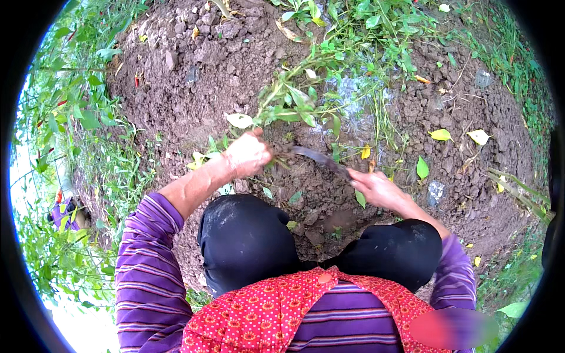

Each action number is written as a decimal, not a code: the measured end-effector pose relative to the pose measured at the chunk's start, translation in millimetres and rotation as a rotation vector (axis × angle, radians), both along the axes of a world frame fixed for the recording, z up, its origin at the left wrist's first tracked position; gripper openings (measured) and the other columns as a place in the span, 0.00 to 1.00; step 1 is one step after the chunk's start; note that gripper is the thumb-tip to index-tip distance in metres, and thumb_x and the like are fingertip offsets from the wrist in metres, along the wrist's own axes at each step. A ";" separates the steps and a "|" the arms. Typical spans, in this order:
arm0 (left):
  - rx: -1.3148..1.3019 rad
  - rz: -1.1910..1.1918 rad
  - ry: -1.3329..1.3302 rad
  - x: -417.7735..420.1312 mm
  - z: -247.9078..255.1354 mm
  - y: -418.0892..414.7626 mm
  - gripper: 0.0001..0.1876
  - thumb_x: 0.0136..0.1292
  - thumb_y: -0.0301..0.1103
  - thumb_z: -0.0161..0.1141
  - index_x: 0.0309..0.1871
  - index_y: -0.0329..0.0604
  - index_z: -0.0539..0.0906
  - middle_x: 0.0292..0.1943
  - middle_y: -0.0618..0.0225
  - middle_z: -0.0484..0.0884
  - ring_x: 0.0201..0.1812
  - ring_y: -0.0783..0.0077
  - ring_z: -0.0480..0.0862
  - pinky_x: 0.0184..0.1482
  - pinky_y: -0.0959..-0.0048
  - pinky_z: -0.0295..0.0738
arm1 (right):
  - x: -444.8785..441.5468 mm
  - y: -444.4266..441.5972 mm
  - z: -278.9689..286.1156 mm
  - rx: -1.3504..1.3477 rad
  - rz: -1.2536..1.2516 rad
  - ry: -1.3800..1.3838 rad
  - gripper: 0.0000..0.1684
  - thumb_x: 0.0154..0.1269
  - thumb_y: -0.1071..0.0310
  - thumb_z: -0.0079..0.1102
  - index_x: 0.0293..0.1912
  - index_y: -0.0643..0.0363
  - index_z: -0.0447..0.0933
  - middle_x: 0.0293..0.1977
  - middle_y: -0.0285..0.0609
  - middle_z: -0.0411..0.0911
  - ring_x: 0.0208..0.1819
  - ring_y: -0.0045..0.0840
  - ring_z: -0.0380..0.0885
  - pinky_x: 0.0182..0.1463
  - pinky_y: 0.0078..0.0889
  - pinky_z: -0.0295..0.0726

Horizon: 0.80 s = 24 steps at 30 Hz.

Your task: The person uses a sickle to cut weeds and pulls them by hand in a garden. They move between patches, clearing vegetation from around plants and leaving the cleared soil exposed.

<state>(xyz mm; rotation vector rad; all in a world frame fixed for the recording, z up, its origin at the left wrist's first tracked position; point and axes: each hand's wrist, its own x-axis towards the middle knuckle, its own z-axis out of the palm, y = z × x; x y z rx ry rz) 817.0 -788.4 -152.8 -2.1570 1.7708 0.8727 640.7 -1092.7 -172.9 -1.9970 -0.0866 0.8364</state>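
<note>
My left hand [250,154] is closed on the stems of a pulled bunch of weeds [291,101], whose leaves spread above it over the soil. In my right hand [377,187] is the handle of a sickle [315,155]. Its curved, slightly blurred blade points left, its tip close to the roots and stems beside my left hand. The handle is mostly hidden by my fingers. Below the blade, brown clods lie between my knees.
Green weeds [375,26] grow across the top. Pepper plants with red fruit [88,119] line the left side, where a person in purple [68,215] is partly seen. Cut stalks [521,189] lie at the right, and fallen leaves [440,134] dot the crumbly soil [198,88].
</note>
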 end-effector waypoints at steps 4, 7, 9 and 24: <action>-0.186 -0.089 0.039 -16.6 19.9 -6.6 0.10 0.37 0.32 0.60 0.28 0.42 0.76 0.23 0.66 0.77 0.30 0.66 0.80 0.48 0.67 0.68 | -27.2 -4.6 18.0 -0.055 0.005 -0.003 0.24 0.66 0.62 0.49 0.61 0.52 0.66 0.31 0.56 0.77 0.33 0.48 0.77 0.40 0.45 0.74; -0.132 -0.134 -0.051 -8.0 34.3 -11.1 0.07 0.40 0.35 0.60 0.23 0.43 0.77 0.23 0.68 0.79 0.33 0.69 0.81 0.47 0.67 0.68 | -11.2 13.5 13.8 0.000 0.002 -0.016 0.24 0.67 0.61 0.48 0.61 0.52 0.65 0.38 0.56 0.78 0.39 0.48 0.77 0.44 0.45 0.75; -0.159 -0.192 -0.067 -7.6 26.5 -18.2 0.05 0.40 0.35 0.60 0.20 0.46 0.78 0.19 0.69 0.78 0.27 0.70 0.80 0.47 0.68 0.67 | -5.6 28.4 -26.8 0.048 0.063 -0.080 0.24 0.68 0.59 0.46 0.62 0.53 0.64 0.43 0.54 0.77 0.43 0.48 0.76 0.48 0.45 0.74; -0.298 0.200 -0.128 41.8 70.5 -2.8 0.09 0.40 0.29 0.57 0.28 0.42 0.76 0.23 0.65 0.77 0.30 0.61 0.80 0.51 0.62 0.71 | -26.8 -96.3 88.5 -0.304 -0.269 0.128 0.23 0.68 0.62 0.48 0.61 0.51 0.66 0.28 0.52 0.75 0.28 0.30 0.75 0.39 0.32 0.75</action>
